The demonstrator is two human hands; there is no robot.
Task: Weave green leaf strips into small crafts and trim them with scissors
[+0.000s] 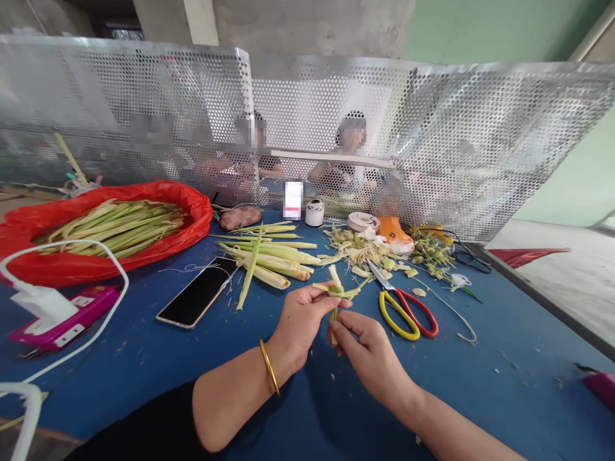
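Observation:
Both hands work on one small piece of folded green leaf strips (336, 291) above the blue table. My left hand (302, 317) pinches its crossed middle between thumb and fingers. Below that, my right hand (362, 339) grips the strip end that hangs down. Strip ends stick out at the top and to the sides. Just right of my hands lie scissors (396, 314) with one yellow and one red handle, their blades pointing to the leaf scraps (362, 250). Pale green leaf stalks (273, 256) lie in a bunch beyond my left hand.
A red bag (192, 224) full of long leaf strips stands at left, near a purple power strip (91, 314) with a white charger. A dark phone (198, 293) lies nearer. Tape roll (364, 221), white spool (314, 212) and orange packet (394, 232) sit before a perforated metal screen (327, 96); people sit behind.

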